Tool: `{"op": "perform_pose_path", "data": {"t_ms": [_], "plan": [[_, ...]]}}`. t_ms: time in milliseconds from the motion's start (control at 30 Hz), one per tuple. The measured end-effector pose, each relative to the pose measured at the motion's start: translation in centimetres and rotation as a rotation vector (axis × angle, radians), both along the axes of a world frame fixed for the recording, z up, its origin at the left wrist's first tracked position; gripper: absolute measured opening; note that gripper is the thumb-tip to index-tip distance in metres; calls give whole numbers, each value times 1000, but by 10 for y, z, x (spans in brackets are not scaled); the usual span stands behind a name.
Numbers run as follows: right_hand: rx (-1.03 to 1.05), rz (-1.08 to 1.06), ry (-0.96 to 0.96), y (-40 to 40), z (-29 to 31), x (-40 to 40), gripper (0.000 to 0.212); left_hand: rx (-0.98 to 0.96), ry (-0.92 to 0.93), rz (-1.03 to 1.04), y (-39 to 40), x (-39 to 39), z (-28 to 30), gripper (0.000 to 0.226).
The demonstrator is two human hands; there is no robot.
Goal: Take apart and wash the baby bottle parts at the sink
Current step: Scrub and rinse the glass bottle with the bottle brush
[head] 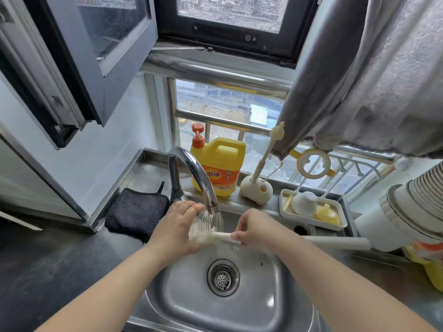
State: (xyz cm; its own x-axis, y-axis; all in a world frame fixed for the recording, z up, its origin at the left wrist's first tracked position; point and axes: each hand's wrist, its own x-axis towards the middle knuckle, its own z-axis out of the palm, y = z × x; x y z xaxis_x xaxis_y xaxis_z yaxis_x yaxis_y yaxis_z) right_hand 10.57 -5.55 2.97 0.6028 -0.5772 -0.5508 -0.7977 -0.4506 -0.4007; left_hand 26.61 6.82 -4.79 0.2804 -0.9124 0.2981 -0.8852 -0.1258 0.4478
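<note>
My left hand (176,227) grips a clear baby bottle body (203,227) held on its side under the chrome faucet (191,171), with water running over it. My right hand (257,227) pinches the cream handle of a bottle brush (224,236) whose head is pushed into the bottle's mouth. Both hands are above the steel sink (263,305) and its round drain (223,277). A white tray (311,222) at the back right holds a white cap (304,203), a yellow ring part (328,214) and other small bottle pieces.
A yellow dish soap jug (219,164) with an orange pump stands behind the faucet. Beside it is a cream brush holder (256,189) with a thin nipple brush. A dark cloth (136,212) lies left of the sink. Grey curtain (371,80) hangs at right.
</note>
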Motion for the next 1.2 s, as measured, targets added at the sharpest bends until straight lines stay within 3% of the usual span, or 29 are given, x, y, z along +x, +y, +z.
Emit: {"op": "perform_pose_path", "data": {"t_ms": [133,233,400,533,567,600,700,800,900,1000,1200], "plan": [[-428,72,-108,4,4,1,13,156,98,-3,1,-1,-1,89],[-444,114,-175,4,0,1,14,116,100,-10,4,-2,2,89],[89,-33,-172,9,-17,-3,27,-67,-102,-31,0,0,10,95],[692,-260,-216,15,-12,-6,26,-107,-131,-20,0,4,9,91],[727,-275,-204,16,-11,-6,25,-105,-142,-13,2,6,7,90],[653,-247,-171,15,-12,-6,25,-85,-144,1,4,7,4,90],[63,-71,-21,11,-9,-2,20,19,-68,52,9,3,-2,86],[-409,79,-62,13,-3,1,14,90,97,93,9,-4,0,84],[-566,223,-86,18,-6,5,14,104,112,82,5,-2,6,85],[-261,54,-56,14,-15,9,13,58,11,5,4,3,6,93],[292,-10,-124,7,-11,5,33,0,-137,-41,3,3,10,102]]}}
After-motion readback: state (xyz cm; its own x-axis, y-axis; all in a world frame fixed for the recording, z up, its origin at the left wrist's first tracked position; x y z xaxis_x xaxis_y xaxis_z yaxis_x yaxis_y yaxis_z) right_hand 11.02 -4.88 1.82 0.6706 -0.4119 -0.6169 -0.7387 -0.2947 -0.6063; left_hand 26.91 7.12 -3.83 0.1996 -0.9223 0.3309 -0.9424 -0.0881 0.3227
